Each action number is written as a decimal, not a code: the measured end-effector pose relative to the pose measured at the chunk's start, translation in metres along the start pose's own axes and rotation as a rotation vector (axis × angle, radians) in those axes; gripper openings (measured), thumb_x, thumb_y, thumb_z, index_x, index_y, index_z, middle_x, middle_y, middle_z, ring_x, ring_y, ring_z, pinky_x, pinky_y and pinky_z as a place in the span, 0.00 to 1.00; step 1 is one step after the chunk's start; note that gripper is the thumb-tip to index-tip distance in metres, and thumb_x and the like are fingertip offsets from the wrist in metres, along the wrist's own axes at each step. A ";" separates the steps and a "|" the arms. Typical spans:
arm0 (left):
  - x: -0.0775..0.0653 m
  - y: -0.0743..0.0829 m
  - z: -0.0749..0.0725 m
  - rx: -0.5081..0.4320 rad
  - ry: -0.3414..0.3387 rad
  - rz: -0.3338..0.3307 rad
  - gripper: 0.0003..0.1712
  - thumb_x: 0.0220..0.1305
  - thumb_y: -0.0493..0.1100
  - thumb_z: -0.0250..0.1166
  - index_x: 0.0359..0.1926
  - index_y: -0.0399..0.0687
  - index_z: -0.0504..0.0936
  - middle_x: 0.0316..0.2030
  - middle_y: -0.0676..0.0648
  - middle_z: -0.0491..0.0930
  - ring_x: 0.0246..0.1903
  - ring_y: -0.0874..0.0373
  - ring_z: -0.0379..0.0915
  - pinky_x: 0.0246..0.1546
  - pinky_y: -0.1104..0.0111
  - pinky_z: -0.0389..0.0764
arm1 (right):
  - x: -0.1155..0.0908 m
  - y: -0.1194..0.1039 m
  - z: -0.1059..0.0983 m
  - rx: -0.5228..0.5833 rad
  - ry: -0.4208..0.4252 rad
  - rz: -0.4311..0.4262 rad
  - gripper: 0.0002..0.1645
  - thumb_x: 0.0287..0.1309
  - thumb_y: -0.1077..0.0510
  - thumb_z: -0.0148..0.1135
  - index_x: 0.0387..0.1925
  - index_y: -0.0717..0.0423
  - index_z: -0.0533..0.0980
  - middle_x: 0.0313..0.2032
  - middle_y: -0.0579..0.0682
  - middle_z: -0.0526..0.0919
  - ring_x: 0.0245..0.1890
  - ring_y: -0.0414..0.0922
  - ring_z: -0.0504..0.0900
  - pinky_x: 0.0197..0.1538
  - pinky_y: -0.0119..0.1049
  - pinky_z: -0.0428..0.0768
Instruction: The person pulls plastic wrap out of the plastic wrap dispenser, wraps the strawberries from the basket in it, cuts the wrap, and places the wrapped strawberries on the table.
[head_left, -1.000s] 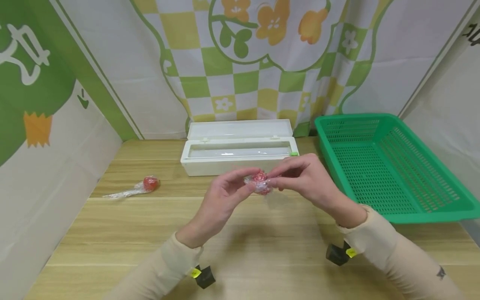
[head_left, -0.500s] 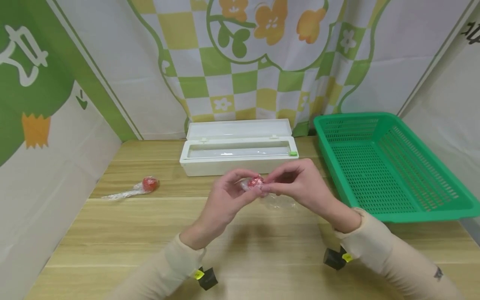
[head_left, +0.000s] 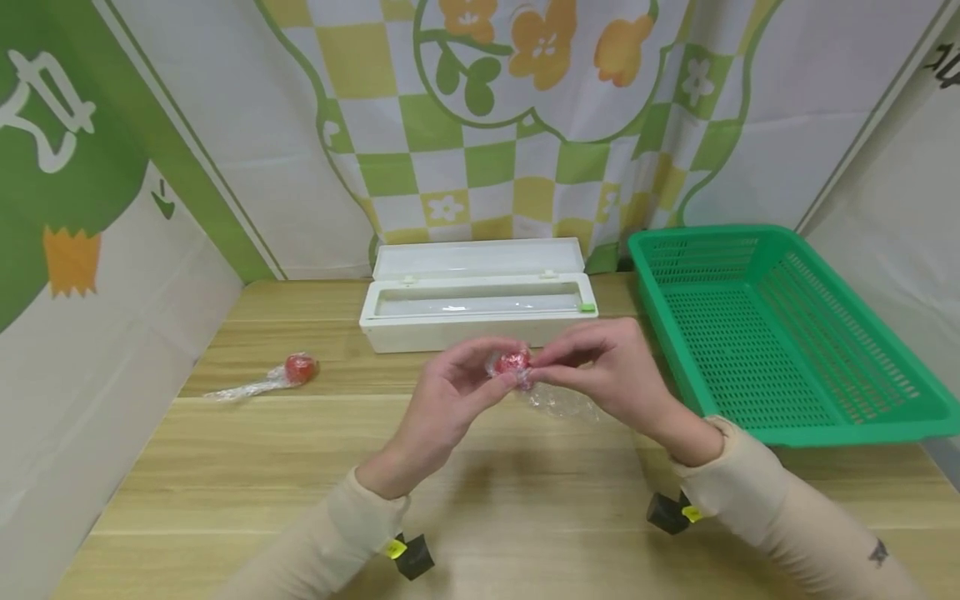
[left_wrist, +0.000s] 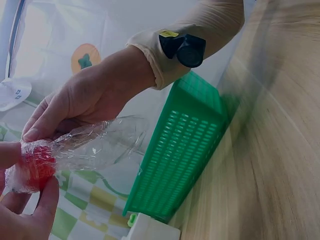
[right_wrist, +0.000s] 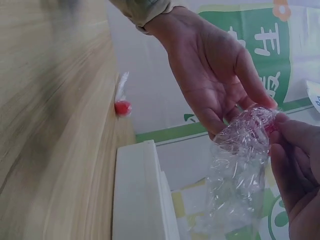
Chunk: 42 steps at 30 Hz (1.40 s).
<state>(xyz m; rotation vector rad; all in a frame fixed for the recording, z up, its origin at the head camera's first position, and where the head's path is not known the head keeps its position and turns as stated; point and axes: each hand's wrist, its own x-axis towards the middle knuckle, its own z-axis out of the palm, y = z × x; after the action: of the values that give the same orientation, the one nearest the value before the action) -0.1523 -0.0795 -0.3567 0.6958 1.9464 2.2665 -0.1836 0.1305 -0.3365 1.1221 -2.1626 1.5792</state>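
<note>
Between the hands, above the table, is a small red ball (head_left: 513,362) wrapped in clear cling film (right_wrist: 237,165). My left hand (head_left: 435,408) pinches the ball between thumb and fingers from the left. On the other side, my right hand (head_left: 615,367) pinches the film right at the ball. A loose, crinkled tail of film hangs away from the ball, below the right fingers in the head view. In the left wrist view the red surface (left_wrist: 41,167) shows through the film, partly hidden by fingers.
A second red ball (head_left: 301,368), wrapped in film with a twisted tail, lies on the table (head_left: 247,475) at left. Behind the hands stands a white cling film dispenser (head_left: 480,335), lid up, with a green slider. A green basket (head_left: 675,350) stands at right.
The wrapped ball has shifted slightly left. The right hand has moved a little lower, and more of the loose film tail now shows beneath it. The left hand keeps its pinch.
</note>
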 end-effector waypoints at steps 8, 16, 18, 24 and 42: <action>0.000 0.004 0.000 -0.009 -0.058 -0.036 0.21 0.64 0.39 0.61 0.57 0.38 0.73 0.57 0.40 0.77 0.49 0.52 0.77 0.52 0.62 0.80 | 0.003 0.002 -0.002 0.046 -0.027 -0.088 0.07 0.42 0.67 0.73 0.27 0.56 0.85 0.29 0.51 0.88 0.29 0.41 0.84 0.29 0.33 0.83; 0.000 0.002 0.000 -0.067 -0.033 -0.062 0.21 0.64 0.38 0.61 0.57 0.36 0.73 0.57 0.43 0.75 0.51 0.55 0.76 0.55 0.64 0.78 | 0.003 0.007 -0.005 -0.003 -0.056 -0.185 0.09 0.43 0.70 0.71 0.29 0.58 0.86 0.31 0.51 0.88 0.33 0.39 0.83 0.30 0.28 0.78; 0.000 0.001 -0.001 -0.065 -0.022 -0.072 0.21 0.64 0.37 0.61 0.57 0.36 0.73 0.55 0.44 0.75 0.49 0.56 0.77 0.54 0.66 0.79 | 0.002 0.007 -0.005 0.000 -0.059 -0.169 0.09 0.44 0.70 0.71 0.30 0.58 0.86 0.31 0.51 0.88 0.33 0.39 0.84 0.30 0.28 0.79; 0.000 -0.001 -0.003 -0.086 -0.009 -0.089 0.26 0.63 0.37 0.62 0.63 0.39 0.69 0.58 0.39 0.73 0.53 0.53 0.76 0.54 0.65 0.79 | 0.001 0.006 -0.002 0.012 -0.034 -0.062 0.07 0.45 0.66 0.72 0.31 0.58 0.85 0.31 0.51 0.87 0.31 0.40 0.84 0.32 0.33 0.84; 0.000 -0.004 -0.006 -0.101 -0.060 -0.068 0.26 0.61 0.35 0.63 0.61 0.36 0.71 0.58 0.38 0.75 0.51 0.52 0.78 0.53 0.64 0.80 | -0.001 0.007 0.000 0.023 -0.022 0.046 0.12 0.41 0.62 0.75 0.34 0.57 0.86 0.33 0.50 0.88 0.34 0.43 0.84 0.32 0.35 0.85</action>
<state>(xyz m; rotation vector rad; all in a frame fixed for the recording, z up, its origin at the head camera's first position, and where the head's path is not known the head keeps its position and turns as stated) -0.1556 -0.0844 -0.3608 0.6678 1.7870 2.2590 -0.1873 0.1323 -0.3420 1.1091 -2.2047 1.6224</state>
